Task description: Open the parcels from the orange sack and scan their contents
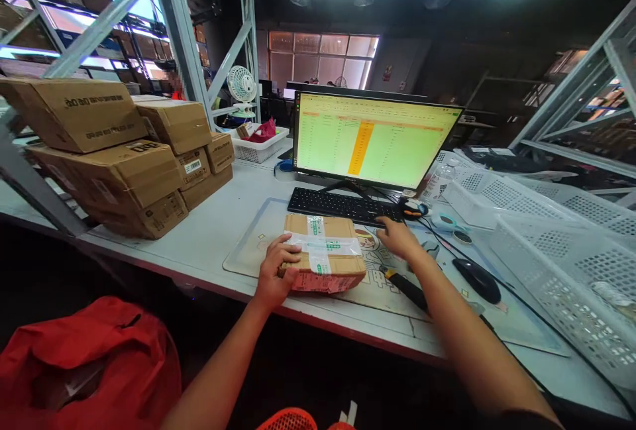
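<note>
A small cardboard parcel [322,248] lies on a printed desk mat [382,291]. White and green tape crosses its top, and a pink label covers its near side. My left hand [275,268] grips the parcel's left end, fingers over the top and thumb hidden. My right hand [397,238] holds nothing and reaches forward, its fingertips at the right end of a black keyboard [342,206]. A black-and-yellow utility knife [406,289] lies just below that hand, and a black mouse [477,281] sits to its right.
A monitor [370,142] showing a spreadsheet stands behind the keyboard. Stacked cardboard boxes [104,152] fill the desk's left side, and white perforated plastic baskets [561,264] fill the right. A roll of tape [444,221] lies nearby. A red bag [84,370] sits below the desk's front edge.
</note>
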A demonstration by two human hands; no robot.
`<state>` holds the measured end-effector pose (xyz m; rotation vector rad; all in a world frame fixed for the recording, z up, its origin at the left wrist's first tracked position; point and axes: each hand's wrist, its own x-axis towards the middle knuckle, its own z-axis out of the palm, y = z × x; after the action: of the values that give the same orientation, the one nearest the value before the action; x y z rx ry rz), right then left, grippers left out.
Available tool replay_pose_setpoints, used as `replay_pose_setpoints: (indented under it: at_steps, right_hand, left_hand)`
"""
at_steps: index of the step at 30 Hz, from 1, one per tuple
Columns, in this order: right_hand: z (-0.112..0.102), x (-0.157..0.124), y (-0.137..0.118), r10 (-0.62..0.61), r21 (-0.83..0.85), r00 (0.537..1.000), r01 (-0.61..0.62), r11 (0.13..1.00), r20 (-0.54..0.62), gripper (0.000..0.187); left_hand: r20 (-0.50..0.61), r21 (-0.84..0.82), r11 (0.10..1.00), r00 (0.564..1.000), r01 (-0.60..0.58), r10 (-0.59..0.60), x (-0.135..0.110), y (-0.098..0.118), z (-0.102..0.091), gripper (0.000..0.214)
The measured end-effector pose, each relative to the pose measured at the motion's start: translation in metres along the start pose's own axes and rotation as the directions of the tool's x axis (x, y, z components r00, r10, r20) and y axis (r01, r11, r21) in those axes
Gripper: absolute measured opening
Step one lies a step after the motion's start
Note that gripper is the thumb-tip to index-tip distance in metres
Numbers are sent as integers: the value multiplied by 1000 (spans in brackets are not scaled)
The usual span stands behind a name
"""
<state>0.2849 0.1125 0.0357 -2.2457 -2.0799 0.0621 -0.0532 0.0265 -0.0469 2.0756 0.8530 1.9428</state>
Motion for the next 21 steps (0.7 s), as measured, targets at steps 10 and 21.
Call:
replay_pose_setpoints:
  at_steps: [10,21]
  right_hand:
    - [16,7,5,66,20,998,-66,998,6,65]
    - [10,22,-7,87,38,996,-87,996,4,60]
  left_hand:
    - [58,-3,995,994,98,-98,9,12,-10,40]
    - [269,27,944,907,329,-323,60,25,-33,46]
